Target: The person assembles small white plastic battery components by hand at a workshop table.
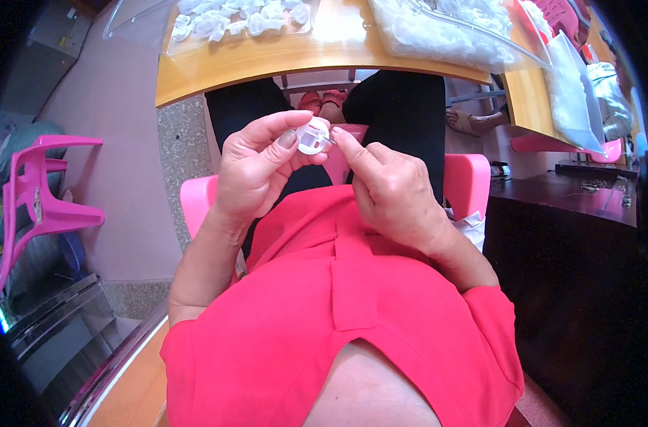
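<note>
My left hand (256,160) is closed on a small round white plastic part (312,135), gripped at its rim between thumb and fingers. The part has a raised rectangular shape in its middle and small brownish spots. It is held up over my lap, short of the table edge. At the part's right rim, my right hand (399,188) has its fingers curled in a pinch. A thin, dark sliver shows at its fingertips, too small to name. The right thumb is mostly hidden behind the index finger.
Ahead, a wooden table (267,67) bears a clear tray (173,48) of white plastic parts and a heap of similar parts (445,35). I sit on a pink chair (473,181). A pink plastic chair (50,206) lies left; a dark cabinet (559,203) stands right. Someone's sandaled foot (465,122) shows under the table.
</note>
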`<state>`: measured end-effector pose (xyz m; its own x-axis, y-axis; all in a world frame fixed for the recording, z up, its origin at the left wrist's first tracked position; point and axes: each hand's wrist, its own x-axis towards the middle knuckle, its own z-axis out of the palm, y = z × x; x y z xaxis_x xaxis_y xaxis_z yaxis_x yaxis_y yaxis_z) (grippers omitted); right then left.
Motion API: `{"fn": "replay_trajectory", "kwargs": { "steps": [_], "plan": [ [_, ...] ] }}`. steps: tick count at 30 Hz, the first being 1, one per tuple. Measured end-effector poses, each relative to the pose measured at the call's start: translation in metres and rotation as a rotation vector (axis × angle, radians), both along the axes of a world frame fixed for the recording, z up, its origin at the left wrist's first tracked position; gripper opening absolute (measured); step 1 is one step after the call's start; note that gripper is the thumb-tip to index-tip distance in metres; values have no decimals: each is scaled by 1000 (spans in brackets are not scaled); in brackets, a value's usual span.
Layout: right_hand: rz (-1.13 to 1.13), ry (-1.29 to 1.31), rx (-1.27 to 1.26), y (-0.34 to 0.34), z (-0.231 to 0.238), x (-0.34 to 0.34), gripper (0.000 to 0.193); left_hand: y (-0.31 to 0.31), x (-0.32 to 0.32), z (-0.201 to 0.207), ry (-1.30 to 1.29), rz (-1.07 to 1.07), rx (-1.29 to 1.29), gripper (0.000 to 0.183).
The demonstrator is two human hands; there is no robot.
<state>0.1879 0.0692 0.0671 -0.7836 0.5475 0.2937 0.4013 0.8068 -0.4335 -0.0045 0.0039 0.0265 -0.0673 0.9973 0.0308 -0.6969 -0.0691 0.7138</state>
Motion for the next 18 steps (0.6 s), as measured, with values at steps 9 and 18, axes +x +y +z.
{"fn": "replay_trajectory", "kwargs": {
  "steps": [9, 18],
  "plan": [
    [-11, -43, 80, -1, -1, 0, 53, 0, 2, -2, 12, 5, -12, 27],
    [-1, -98, 119, -1, 0, 0, 48, 0, 4, -4, 19, 21, -13, 27]
  ]
}}
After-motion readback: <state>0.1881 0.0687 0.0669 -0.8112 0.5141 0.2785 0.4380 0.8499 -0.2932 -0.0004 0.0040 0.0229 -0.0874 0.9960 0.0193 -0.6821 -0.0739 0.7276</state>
